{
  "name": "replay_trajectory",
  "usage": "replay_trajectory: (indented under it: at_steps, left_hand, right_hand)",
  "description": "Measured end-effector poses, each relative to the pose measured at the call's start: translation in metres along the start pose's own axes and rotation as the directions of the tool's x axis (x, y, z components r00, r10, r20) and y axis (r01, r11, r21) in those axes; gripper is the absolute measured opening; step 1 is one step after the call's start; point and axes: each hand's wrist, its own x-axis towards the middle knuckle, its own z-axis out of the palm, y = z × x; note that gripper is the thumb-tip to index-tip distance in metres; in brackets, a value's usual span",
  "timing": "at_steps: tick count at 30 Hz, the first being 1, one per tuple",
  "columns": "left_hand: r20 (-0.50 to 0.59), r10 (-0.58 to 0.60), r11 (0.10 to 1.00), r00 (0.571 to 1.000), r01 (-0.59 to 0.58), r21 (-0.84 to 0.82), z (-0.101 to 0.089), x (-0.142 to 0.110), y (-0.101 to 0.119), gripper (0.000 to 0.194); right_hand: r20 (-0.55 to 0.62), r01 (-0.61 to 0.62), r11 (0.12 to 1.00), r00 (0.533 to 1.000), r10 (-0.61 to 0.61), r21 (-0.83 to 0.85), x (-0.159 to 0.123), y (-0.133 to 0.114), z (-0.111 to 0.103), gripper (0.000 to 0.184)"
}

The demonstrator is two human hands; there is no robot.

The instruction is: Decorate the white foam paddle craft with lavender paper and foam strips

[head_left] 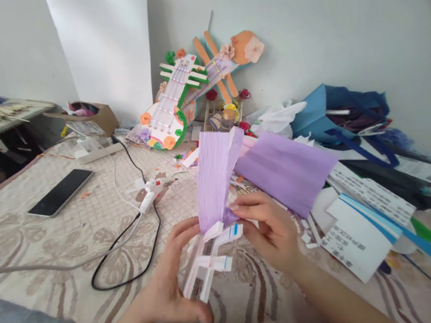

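Note:
My left hand (171,280) is curved around a small frame of white card strips (214,262), with bits of blue at its strip ends. A folded piece of purple crepe paper (215,178) rises from the top of this frame, its upper end spreading away from me. Between the thumb and fingers of my right hand (269,229) the lower right edge of the crepe paper is pinched. Behind that hand lies a larger flat purple sheet (290,168). How the crepe paper meets the frame is partly hidden by my fingers.
A white glue gun (149,196) with looping cables lies left of my hands, beyond it a phone (61,193) and a power strip (99,152). Decorated paper instruments (168,109) lean on the wall. Printed cards (360,237) and a blue bag (315,118) crowd the right.

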Motion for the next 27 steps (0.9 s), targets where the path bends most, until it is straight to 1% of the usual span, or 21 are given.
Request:
replay_trajectory:
  at_steps: [3, 6, 8, 10, 13, 15, 19, 23, 25, 27]
  left_hand:
    - [-0.013, -0.030, 1.000, 0.999, 0.030, -0.007, -0.002, 0.002, 0.006, 0.097]
    - [-0.052, -0.043, 0.999, 0.998, 0.042, -0.035, -0.003, 0.003, 0.009, 0.096]
    - [-0.061, -0.068, 0.996, 0.996, 0.064, -0.064, -0.003, 0.003, 0.010, 0.094]
    - [-0.058, -0.087, 0.992, 0.994, 0.082, -0.091, -0.003, 0.002, 0.008, 0.094]
    - [-0.053, -0.105, 0.989, 0.993, 0.098, -0.113, -0.002, 0.001, 0.006, 0.095]
    - [-0.044, -0.104, 0.988, 0.994, 0.098, -0.124, -0.001, 0.001, 0.005, 0.095]
    - [-0.042, -0.093, 0.987, 0.995, 0.087, -0.133, -0.001, 0.002, 0.005, 0.092]
    - [-0.039, -0.105, 0.983, 0.994, 0.098, -0.155, 0.002, 0.000, 0.006, 0.095]
    - [-0.031, -0.114, 0.978, 0.993, 0.107, -0.182, 0.004, -0.001, 0.005, 0.097]
    - [-0.031, -0.127, 0.968, 0.991, 0.117, -0.221, 0.005, -0.001, 0.006, 0.098]
  right_hand:
    - [0.006, 0.002, 1.000, 1.000, -0.002, -0.004, 0.005, -0.003, 0.002, 0.030]
    - [0.024, -0.001, 1.000, 1.000, 0.001, 0.000, 0.009, -0.005, 0.004, 0.029]
    - [0.040, -0.031, 0.999, 0.999, 0.030, 0.033, 0.009, -0.004, 0.004, 0.027]
    - [0.056, -0.099, 0.991, 0.994, 0.095, 0.084, 0.009, -0.003, 0.003, 0.025]
    - [0.083, -0.207, 0.968, 0.977, 0.196, 0.144, 0.015, -0.002, -0.001, 0.025]
    - [0.108, -0.250, 0.955, 0.966, 0.235, 0.157, 0.024, -0.003, -0.004, 0.026]
    - [0.203, -0.320, 0.930, 0.937, 0.284, 0.179, 0.050, -0.008, -0.007, 0.027]
    - [0.301, -0.403, 0.891, 0.893, 0.334, 0.208, 0.069, -0.011, -0.002, 0.023]
    - [0.326, -0.425, 0.882, 0.879, 0.349, 0.202, 0.074, -0.012, 0.001, 0.021]
    - [0.318, -0.428, 0.884, 0.878, 0.357, 0.190, 0.075, -0.012, 0.003, 0.020]
